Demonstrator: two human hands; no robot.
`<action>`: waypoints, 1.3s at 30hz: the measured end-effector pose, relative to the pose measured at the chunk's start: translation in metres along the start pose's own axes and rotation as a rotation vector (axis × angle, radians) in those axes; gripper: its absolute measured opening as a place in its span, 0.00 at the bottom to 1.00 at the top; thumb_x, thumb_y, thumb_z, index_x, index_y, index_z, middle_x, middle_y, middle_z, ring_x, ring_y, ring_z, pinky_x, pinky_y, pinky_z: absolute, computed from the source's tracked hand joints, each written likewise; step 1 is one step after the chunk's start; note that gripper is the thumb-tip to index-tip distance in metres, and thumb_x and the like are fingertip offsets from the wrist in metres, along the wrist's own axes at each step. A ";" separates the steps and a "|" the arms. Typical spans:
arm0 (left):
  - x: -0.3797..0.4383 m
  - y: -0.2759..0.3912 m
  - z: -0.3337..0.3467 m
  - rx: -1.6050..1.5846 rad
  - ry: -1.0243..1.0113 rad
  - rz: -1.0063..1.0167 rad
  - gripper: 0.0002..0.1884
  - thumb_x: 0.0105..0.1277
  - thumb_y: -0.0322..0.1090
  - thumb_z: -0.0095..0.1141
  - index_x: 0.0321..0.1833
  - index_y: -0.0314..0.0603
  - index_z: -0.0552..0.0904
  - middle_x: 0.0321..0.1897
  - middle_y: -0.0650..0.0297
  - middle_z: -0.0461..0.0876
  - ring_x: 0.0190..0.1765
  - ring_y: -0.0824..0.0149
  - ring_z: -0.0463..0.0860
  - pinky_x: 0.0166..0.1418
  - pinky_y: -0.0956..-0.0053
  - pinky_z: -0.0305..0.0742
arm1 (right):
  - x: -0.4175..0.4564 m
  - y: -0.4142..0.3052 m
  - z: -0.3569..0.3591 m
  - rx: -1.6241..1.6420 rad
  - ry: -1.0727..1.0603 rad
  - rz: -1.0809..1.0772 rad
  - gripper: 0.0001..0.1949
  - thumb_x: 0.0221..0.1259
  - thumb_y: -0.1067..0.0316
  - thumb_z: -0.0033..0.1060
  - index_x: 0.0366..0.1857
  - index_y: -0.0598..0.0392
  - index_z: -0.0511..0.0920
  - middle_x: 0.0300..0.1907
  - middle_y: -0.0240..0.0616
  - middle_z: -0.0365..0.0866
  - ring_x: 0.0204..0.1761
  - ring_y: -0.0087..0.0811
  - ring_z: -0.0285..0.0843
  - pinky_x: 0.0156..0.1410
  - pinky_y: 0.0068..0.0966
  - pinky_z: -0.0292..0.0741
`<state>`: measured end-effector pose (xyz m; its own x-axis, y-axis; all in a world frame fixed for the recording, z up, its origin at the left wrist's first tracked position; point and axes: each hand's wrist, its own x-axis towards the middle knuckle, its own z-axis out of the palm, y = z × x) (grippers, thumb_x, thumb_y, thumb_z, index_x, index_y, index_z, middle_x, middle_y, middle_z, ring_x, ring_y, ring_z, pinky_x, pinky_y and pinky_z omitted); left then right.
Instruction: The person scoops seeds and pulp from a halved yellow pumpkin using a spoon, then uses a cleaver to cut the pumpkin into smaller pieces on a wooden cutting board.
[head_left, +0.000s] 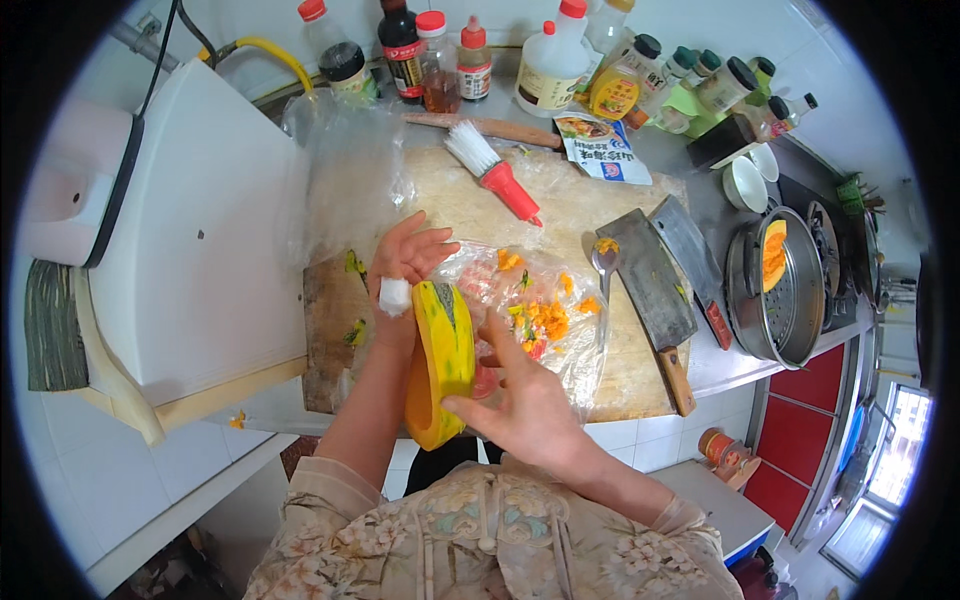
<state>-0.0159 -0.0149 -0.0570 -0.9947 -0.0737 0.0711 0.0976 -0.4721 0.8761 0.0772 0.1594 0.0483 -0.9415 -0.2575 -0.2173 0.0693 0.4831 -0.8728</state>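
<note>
A long hollowed piece of pumpkin (444, 360), yellow-skinned with green marks and orange flesh inside, is held before my body at the board's near edge. My right hand (525, 405) has its thumb on the pumpkin's lower right side, with the forefinger stretched out beside it. Beyond the pumpkin's upper end, my left hand (409, 259) is spread with no object between its fingers. Its wrist is behind the pumpkin's left side. A white wad or wrapping (394, 296) shows on this hand. Orange scraps (547, 319) lie on a clear plastic bag (581, 367) to the right.
The wooden board (570, 184) holds a red-handled brush (510, 191), a spoon (606, 262) and a cleaver (649, 274). A second knife (686, 244) lies beside a steamer pot (799, 330) containing a pumpkin piece (774, 259). Bottles (551, 71) line the back wall. A white box-like surface (202, 225) rises left.
</note>
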 end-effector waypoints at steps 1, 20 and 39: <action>0.000 0.001 0.004 0.006 -0.006 0.008 0.33 0.75 0.57 0.47 0.68 0.32 0.70 0.53 0.46 0.82 0.54 0.54 0.84 0.65 0.62 0.76 | 0.002 -0.003 0.005 -0.053 -0.004 -0.009 0.48 0.55 0.60 0.75 0.76 0.63 0.53 0.52 0.51 0.82 0.46 0.37 0.86 0.47 0.33 0.83; 0.004 -0.017 0.015 -0.032 -0.076 -0.084 0.28 0.76 0.56 0.48 0.63 0.36 0.76 0.43 0.59 0.83 0.45 0.70 0.83 0.54 0.73 0.79 | -0.006 0.009 0.043 0.330 0.047 0.166 0.46 0.58 0.71 0.68 0.77 0.63 0.47 0.61 0.53 0.78 0.57 0.38 0.82 0.60 0.31 0.79; -0.032 0.135 -0.023 -0.032 0.135 -0.040 0.29 0.79 0.57 0.40 0.66 0.39 0.74 0.52 0.54 0.83 0.54 0.60 0.83 0.64 0.58 0.76 | -0.028 -0.019 -0.006 0.698 0.284 0.006 0.33 0.56 0.81 0.55 0.71 0.59 0.65 0.57 0.41 0.80 0.60 0.30 0.77 0.66 0.24 0.71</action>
<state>0.0297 -0.0969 0.0478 -0.9848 -0.1710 -0.0303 0.0611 -0.5044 0.8613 0.1008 0.1624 0.0735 -0.9827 0.0148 -0.1844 0.1786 -0.1833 -0.9667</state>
